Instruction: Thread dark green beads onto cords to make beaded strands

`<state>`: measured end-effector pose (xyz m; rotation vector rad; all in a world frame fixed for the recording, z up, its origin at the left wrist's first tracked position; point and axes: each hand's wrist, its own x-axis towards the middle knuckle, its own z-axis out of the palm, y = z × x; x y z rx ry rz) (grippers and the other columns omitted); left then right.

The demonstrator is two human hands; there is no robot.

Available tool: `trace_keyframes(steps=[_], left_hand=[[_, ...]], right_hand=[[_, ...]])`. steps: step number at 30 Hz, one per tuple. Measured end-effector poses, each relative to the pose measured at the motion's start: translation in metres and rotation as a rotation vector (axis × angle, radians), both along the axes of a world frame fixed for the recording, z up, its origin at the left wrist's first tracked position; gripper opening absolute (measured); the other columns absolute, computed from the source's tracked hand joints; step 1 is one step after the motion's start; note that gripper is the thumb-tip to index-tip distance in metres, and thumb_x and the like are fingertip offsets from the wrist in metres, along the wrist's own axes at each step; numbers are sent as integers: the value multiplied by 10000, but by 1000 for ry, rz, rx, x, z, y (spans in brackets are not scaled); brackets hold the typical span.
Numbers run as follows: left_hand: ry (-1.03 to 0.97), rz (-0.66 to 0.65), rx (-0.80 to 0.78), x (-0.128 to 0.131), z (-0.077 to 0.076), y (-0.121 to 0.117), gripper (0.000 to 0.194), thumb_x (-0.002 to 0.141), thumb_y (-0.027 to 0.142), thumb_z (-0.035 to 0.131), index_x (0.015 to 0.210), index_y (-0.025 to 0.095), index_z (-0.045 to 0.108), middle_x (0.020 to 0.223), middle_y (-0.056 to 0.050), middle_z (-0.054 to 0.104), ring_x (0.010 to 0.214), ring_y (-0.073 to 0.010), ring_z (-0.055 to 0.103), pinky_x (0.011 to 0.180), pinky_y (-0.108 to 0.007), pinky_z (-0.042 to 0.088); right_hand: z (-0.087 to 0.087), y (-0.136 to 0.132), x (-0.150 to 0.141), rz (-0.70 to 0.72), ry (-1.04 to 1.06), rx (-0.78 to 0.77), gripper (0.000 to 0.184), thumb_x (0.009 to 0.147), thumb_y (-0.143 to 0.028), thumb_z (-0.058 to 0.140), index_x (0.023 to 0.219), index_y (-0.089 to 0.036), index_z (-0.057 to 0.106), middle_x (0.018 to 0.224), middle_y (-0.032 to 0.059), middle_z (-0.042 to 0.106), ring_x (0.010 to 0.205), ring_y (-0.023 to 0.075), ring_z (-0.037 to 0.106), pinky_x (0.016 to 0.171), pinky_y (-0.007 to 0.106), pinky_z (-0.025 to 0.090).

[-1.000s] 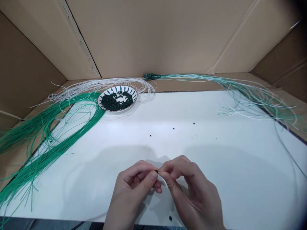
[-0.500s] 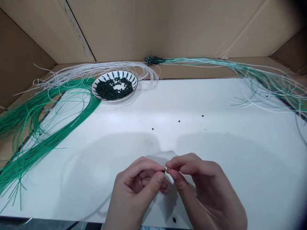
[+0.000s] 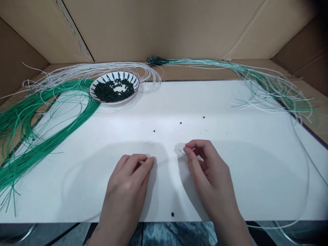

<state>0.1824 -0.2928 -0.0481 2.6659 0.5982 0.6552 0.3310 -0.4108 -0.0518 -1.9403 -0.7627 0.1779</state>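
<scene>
My right hand (image 3: 208, 171) pinches a thin pale wire (image 3: 182, 152) between thumb and fingertip, with its short end sticking out to the left. My left hand (image 3: 126, 184) sits apart from it over the white board (image 3: 230, 177), fingers curled against the thumb, with nothing showing in them. Dark green beads (image 3: 114, 91) fill a blue-and-white plate (image 3: 115, 75) at the far left. Several stray beads lie on the board, one (image 3: 180, 123) ahead of my hands and another (image 3: 172, 214) near the front edge.
A bundle of green cords (image 3: 48, 136) spreads at the left, with white cords (image 3: 87, 70) behind the plate. Beaded pale green strands (image 3: 156, 60) run off to the right. Cardboard walls (image 3: 159, 30) surround the board.
My hands have parted from their fingertip-to-fingertip pinch. The left has moved left and the right away from me, and the small dark bead between them no longer shows.
</scene>
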Motion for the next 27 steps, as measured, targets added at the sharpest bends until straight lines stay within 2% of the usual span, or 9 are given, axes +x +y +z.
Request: trace_keyframes(steps=[5, 11, 14, 16, 17, 19, 22, 24, 27], left_hand=[[63, -91, 140, -4, 0, -3, 287, 981, -22, 521, 1165, 0, 741, 1085, -197, 758, 924, -277, 606, 798, -380, 551], [116, -141, 236, -20, -4, -3, 395, 985, -16, 507, 1369, 40, 580, 1286, -185, 733, 1096, -322, 575, 913, -456, 512], [90, -149, 144, -26, -1, -12, 440, 1017, 9, 480, 1456, 45, 485, 1406, -202, 638, 1268, -296, 522, 1126, -460, 389], [54, -232, 19, -29, 3, -21, 418, 1045, 47, 467, 1458, 107, 497, 1412, -161, 606, 1332, -261, 478, 1227, -435, 265], [34, -294, -45, -30, 4, -25, 390, 1055, 68, 471, 1433, 146, 528, 1367, -130, 619, 1315, -245, 483, 1235, -415, 249], [16, -405, -146, -32, 6, -31, 325, 1051, 88, 519, 1347, 193, 599, 1211, -80, 665, 1199, -227, 526, 1169, -367, 339], [16, -472, -219, -30, 6, -31, 257, 1002, 32, 589, 1188, 193, 662, 1019, -51, 694, 987, -211, 548, 934, -308, 472], [29, -470, -227, -24, 4, -27, 245, 980, -2, 604, 1123, 185, 672, 984, -51, 700, 920, -201, 549, 843, -294, 487], [36, -414, -202, -10, 1, -21, 252, 973, -20, 585, 1110, 170, 677, 988, -71, 711, 905, -205, 574, 804, -304, 504]], right_hand=[[-2, -7, 5, 3, 29, 11, 101, 1018, -256, 553, 956, -238, 631, 840, 14, 689, 641, 146, 632, 524, 232, 508], [-1, -9, 6, 10, 96, 54, 103, 1002, -282, 569, 940, -238, 639, 858, 21, 671, 712, 166, 627, 567, 252, 513], [-1, -10, 8, 14, 169, 59, 102, 996, -303, 569, 941, -249, 637, 861, 4, 655, 722, 159, 607, 596, 257, 502], [-1, -10, 8, 20, 204, 69, 102, 992, -305, 563, 935, -253, 629, 866, -3, 653, 718, 156, 592, 609, 267, 489], [-2, -10, 8, 26, 214, 75, 101, 990, -302, 560, 933, -253, 626, 870, -4, 655, 717, 157, 588, 613, 273, 483], [-2, -10, 8, 38, 226, 85, 97, 986, -295, 557, 931, -250, 623, 882, 0, 660, 731, 163, 590, 636, 290, 484], [-2, -10, 8, 60, 254, 102, 90, 982, -282, 564, 927, -248, 627, 892, 3, 659, 782, 175, 598, 684, 310, 490], [-1, -10, 7, 79, 284, 123, 92, 980, -276, 573, 917, -250, 635, 885, 0, 656, 795, 174, 600, 694, 310, 486], [3, -11, 6, 136, 355, 177, 85, 973, -287, 611, 908, -255, 654, 842, -12, 651, 760, 159, 612, 660, 286, 486]])
